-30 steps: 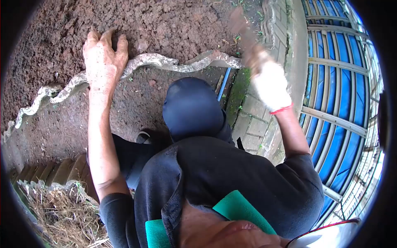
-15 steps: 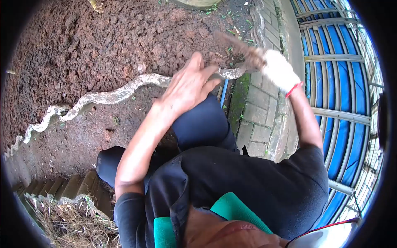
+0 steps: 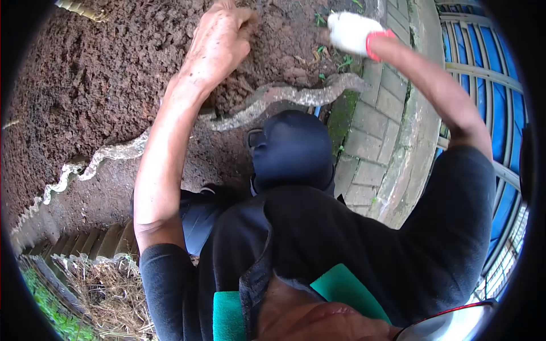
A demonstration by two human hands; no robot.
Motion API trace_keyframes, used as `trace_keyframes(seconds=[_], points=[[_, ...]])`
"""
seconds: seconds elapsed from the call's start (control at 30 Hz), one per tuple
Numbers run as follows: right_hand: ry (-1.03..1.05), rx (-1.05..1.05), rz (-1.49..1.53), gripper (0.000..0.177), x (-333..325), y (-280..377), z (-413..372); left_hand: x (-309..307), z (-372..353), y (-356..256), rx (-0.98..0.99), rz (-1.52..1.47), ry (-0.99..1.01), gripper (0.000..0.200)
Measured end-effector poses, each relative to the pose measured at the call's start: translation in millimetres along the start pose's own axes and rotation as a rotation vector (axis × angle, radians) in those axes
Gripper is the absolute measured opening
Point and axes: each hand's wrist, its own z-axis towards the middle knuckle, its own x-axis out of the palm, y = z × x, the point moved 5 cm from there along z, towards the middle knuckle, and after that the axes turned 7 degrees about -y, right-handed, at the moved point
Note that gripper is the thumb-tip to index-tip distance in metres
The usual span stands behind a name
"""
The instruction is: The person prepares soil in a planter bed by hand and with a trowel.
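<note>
My bare left hand [image 3: 219, 45] is over the loose brown soil [image 3: 131, 62], beyond the wavy whitish edging [image 3: 261, 102]. Its fingers are bent downward at the top of the view, and whatever they may hold is hidden. My right hand [image 3: 352, 34] wears a white glove with a red cuff and hovers over the soil near the small green weeds [image 3: 320, 21]. The glove's fingers look curled, but their tips and anything in them are too blurred to make out.
A mossy strip and grey brick paving [image 3: 367, 136] run along the right of the soil. Blue sheeting behind metal bars [image 3: 495, 108] stands farther right. Dry straw [image 3: 114, 290] lies at lower left. My bent knee [image 3: 293, 148] is close to the edging.
Both hands have moved forward, away from my body, and my left hand has also gone left. The brown, stick-like thing seen at my gloved hand earlier no longer shows clearly.
</note>
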Motion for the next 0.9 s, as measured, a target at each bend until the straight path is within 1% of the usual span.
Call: trace_keyframes(seconds=[0.03, 0.07, 0.13, 0.17, 0.23, 0.27, 0.3, 0.37, 0.4, 0.43, 0.47, 0.5, 0.53, 0.57, 0.63, 0.7, 0.77, 0.83, 0.87, 0.9], points=[[-0.21, -0.194, -0.103, 0.05, 21, -5, 9, -7, 11, 1, 0.109, 0.099, -0.07, 0.019], [-0.1, -0.142, -0.054, 0.049, 14, -2, 1, -12, 11, 0, 0.206, 0.193, -0.123, 0.025], [0.094, -0.026, 0.029, 0.048, -31, 0, -19, -20, 3, -6, 0.23, 0.254, -0.099, 0.016], [0.136, -0.183, -0.106, 0.051, -35, -12, -22, -22, -10, -8, 0.232, 0.282, -0.066, 0.014], [0.246, 0.004, 0.151, 0.045, -25, -41, -21, -25, -37, -3, 0.179, 0.312, 0.108, 0.02], [0.3, 0.101, 0.275, 0.042, -18, -53, -21, -24, -52, 1, 0.148, 0.303, 0.13, 0.022], [0.355, 0.199, 0.397, 0.039, -19, -51, -22, -22, -64, 3, 0.116, 0.293, 0.153, 0.025], [0.502, 0.104, -0.018, 0.054, -24, -12, -14, -17, -74, -9, 0.112, 0.299, 0.167, 0.034], [0.29, -0.07, 0.11, 0.038, -5, 2, -3, -18, -73, -12, 0.145, 0.325, 0.119, 0.039], [0.054, -0.39, 0.207, 0.036, 27, 11, 12, -20, -75, -11, 0.141, 0.339, 0.105, 0.039], [-0.026, -0.662, 0.305, 0.033, 24, 40, 11, -22, -75, -8, 0.136, 0.359, 0.085, 0.039], [-0.135, -0.556, 0.297, 0.029, 18, 39, 9, -23, -75, -5, 0.122, 0.375, 0.082, 0.039], [0.036, -0.395, 0.253, 0.028, 16, 23, 13, -25, -74, -5, 0.119, 0.379, 0.056, 0.041], [0.197, -0.233, 0.201, 0.028, -8, 12, 15, -25, -76, -5, 0.101, 0.354, 0.088, 0.041], [-0.004, -0.163, -0.19, 0.028, -51, -26, 17, -23, -72, -4, 0.086, 0.305, 0.121, 0.042], [0.033, -0.071, -0.27, 0.038, -69, -36, 32, -19, -71, -4, 0.12, 0.348, 0.133, 0.044], [0.058, 0.024, -0.346, 0.049, -74, -44, 49, -15, -67, -9, 0.139, 0.379, 0.153, 0.046], [-0.141, -0.204, -0.07, 0.042, 16, -35, 98, -9, -65, -10, 0.13, 0.371, 0.203, 0.049], [-0.253, -0.263, -0.112, 0.037, 20, -32, 89, -8, -62, -6, 0.117, 0.369, 0.211, 0.05], [-0.351, -0.317, -0.202, 0.028, 22, -24, 80, -8, -62, -3, 0.09, 0.365, 0.229, 0.05]])
